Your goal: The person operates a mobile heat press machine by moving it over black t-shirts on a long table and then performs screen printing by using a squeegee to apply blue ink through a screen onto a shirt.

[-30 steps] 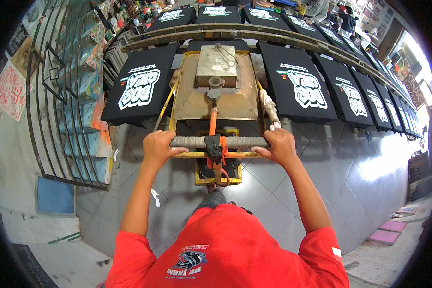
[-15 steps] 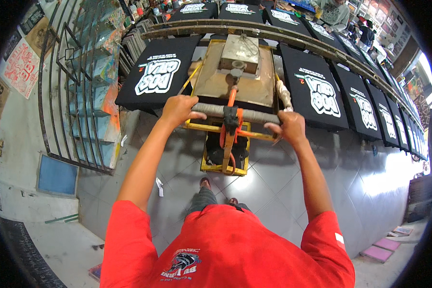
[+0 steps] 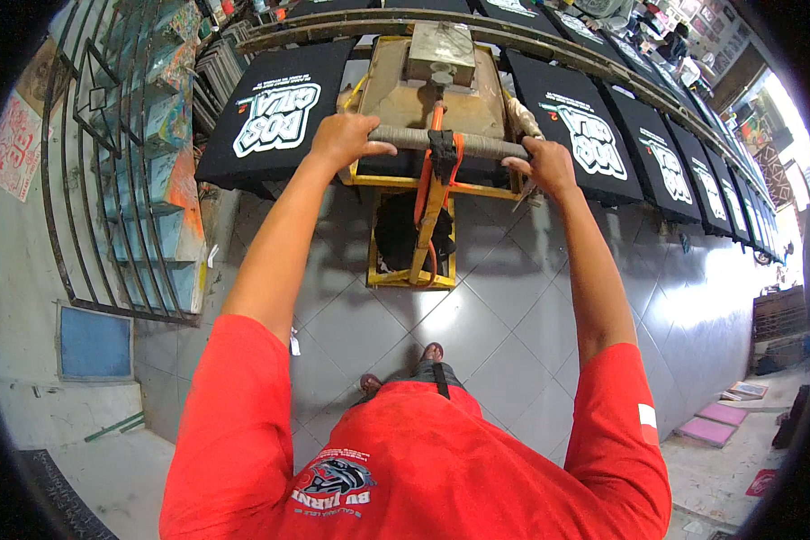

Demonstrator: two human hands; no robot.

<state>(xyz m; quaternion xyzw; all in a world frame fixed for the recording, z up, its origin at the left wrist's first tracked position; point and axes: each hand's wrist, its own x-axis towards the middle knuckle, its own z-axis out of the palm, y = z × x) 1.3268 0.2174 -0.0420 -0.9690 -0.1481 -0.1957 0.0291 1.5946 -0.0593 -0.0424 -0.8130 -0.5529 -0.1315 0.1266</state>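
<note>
My left hand (image 3: 340,142) grips the left end of a cord-wrapped handlebar (image 3: 407,139), and my right hand (image 3: 549,168) is closed around its right end. Both arms reach far forward. The bar belongs to what looks like a heat press (image 3: 375,88): a wide metal plate topped by a box (image 3: 441,56), on a yellow frame (image 3: 481,190). An orange strap (image 3: 422,192) hangs around the middle post. The press stands between two black printed T-shirts laid flat, a left one (image 3: 216,148) and a right one (image 3: 549,85). A pale wrapped cable (image 3: 518,117) runs beside the plate.
More black shirts (image 3: 650,126) line the long table to the right, behind a metal rail (image 3: 333,27). A dark railing (image 3: 90,180) and painted steps (image 3: 184,193) stand at left. Grey tiles (image 3: 513,333) cover the floor. Another person (image 3: 603,7) is at the far right.
My hands and the handlebar sit farther forward in view, with my arms straighter. My feet have stepped, the right one now ahead. Both hands keep their grip.
</note>
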